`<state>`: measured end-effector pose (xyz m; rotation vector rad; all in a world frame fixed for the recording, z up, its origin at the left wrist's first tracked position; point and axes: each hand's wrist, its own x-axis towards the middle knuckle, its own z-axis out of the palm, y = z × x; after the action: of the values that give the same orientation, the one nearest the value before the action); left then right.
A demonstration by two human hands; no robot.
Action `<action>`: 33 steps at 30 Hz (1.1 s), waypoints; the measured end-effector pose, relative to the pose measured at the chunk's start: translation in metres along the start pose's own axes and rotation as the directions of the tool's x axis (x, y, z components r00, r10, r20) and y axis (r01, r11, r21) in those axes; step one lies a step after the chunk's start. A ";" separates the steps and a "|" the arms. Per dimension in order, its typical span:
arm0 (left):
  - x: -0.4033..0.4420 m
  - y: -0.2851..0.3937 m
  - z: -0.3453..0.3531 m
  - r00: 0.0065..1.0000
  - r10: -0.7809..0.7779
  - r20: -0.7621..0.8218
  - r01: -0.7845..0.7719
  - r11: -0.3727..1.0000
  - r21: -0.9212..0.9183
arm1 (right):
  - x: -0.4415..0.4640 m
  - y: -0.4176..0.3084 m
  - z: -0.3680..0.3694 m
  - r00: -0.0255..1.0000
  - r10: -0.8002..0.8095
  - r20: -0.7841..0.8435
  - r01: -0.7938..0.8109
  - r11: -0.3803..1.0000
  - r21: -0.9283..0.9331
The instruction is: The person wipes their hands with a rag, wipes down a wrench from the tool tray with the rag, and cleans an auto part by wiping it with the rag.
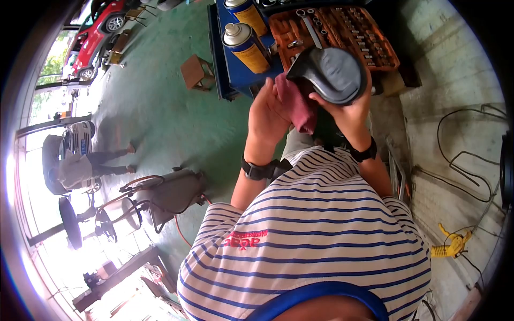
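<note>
A black snail-shaped car horn (337, 75) rests in my right hand (354, 115), whose fingers curl round its right and lower edge. My left hand (266, 122) grips a dark red cloth (297, 107) just left of the horn. The cloth's upper end reaches the horn's narrow mouth; I cannot tell whether it presses on it. Beyond both hands, an orange-brown socket set case (393, 61) lies open, with wrenches and sockets in its slots. Two spray cans, a nearer one (247, 48) and a farther one (247, 15), stand left of the case.
The cans and case sit on a blue tool cart (240, 80). A wooden stool (197, 73) stands left of it on the green floor (166, 96). At left are a grey tank (176, 195), a person (88, 167) and a red car (96, 37). Cables and a yellow tool (452, 245) are at right.
</note>
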<state>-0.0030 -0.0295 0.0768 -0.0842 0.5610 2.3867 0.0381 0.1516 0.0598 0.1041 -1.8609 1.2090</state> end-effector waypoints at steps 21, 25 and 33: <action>0.010 -0.001 0.002 0.984 -0.086 -0.154 0.118 0.970 0.214 | -0.008 0.032 -0.020 0.858 -0.481 0.180 0.491 0.871 -0.011; 0.006 0.002 0.005 0.999 0.004 -0.046 0.012 0.942 0.336 | -0.013 0.037 -0.024 0.926 -0.296 0.233 0.345 0.916 -0.205; -0.007 -0.014 0.015 0.772 0.613 0.165 -0.527 0.473 0.706 | -0.016 0.034 -0.015 0.989 -0.125 0.077 0.135 0.981 -0.140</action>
<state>0.0129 -0.0177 0.0867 0.3968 1.8133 2.5716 0.0405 0.1748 0.0265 0.1857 -1.9626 0.9888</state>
